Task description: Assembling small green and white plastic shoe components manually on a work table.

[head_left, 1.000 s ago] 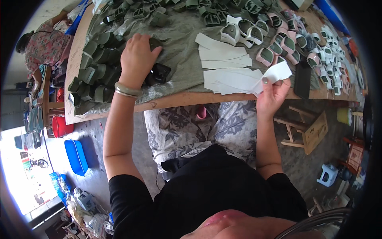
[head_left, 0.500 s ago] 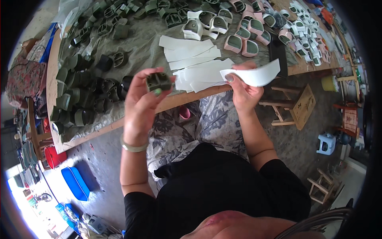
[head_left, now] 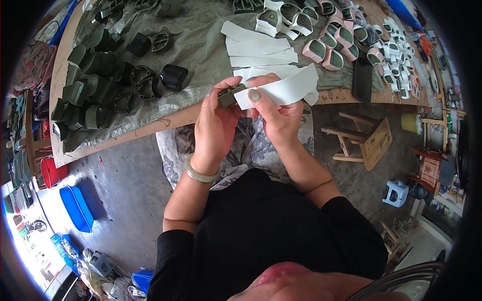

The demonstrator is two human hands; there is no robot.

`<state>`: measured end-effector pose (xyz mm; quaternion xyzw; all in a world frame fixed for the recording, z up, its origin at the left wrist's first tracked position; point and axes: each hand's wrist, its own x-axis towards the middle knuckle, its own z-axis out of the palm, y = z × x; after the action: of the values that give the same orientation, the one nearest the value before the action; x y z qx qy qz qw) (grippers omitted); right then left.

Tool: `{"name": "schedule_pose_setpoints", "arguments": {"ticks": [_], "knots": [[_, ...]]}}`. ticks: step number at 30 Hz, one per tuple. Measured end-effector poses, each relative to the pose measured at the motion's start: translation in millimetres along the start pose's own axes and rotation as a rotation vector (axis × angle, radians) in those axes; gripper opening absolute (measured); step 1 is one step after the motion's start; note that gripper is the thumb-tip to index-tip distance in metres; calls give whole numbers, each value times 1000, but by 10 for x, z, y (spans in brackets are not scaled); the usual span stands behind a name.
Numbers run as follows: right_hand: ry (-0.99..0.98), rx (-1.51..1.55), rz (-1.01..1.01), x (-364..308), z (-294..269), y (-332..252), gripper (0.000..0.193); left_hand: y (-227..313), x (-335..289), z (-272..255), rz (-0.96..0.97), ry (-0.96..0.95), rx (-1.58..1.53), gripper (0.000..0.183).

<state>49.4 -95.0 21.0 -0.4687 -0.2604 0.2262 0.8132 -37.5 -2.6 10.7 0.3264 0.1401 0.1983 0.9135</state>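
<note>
head view: one wooden table (head_left: 173,118), its near edge bare, crossing the upper part of the scene. one creased grey-green cloth (head_left: 201,50), spread over the table. one black top (head_left: 266,220), worn by the person. one pair of patterned trousers (head_left: 170,150), pale with grey motifs, below the table edge. one wooden stool (head_left: 379,144), on the floor to the right, tilted in the view. one blue tub (head_left: 77,208), long, on the floor to the left. one red bucket (head_left: 52,173), near the tub. one plastic stool (head_left: 395,193), pale blue, at far right. loose white strips (head_left: 258,45), overlapping, flat on the cloth beyond the hands. one held white strip (head_left: 283,92), curved, raised above the table's near edge. right hand (head_left: 281,123): pinching that strip, thumb on top, fingers underneath. left hand (head_left: 216,125): closed about a small block, thumb and fingers at its sides; close beside the right hand, whether the two touch cannot be told. one dark slab (head_left: 362,80), flat near the table edge, right side. one pale bangle (head_left: 201,172), on the left wrist. dark green pieces (head_left: 97,116), many, clustered at left. pink-rimmed pieces (head_left: 333,59), grouped at right. one dark green block (head_left: 228,96), in the left fingers, partly covered by the held strip's left end.
</note>
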Motion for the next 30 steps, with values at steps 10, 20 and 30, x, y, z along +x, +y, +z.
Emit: {"name": "schedule_pose_setpoints", "arguments": {"ticks": [10,20,30], "knots": [[-11,-156,-39,3,-79,-15,16,-67,-7,109,86,49,89,52],[26,-199,-115,-18,-43,12,18,-102,-42,93,117,67,171,50],[7,-203,-118,-27,-6,47,17,-124,-62,-6,177,72,272,52]]}}
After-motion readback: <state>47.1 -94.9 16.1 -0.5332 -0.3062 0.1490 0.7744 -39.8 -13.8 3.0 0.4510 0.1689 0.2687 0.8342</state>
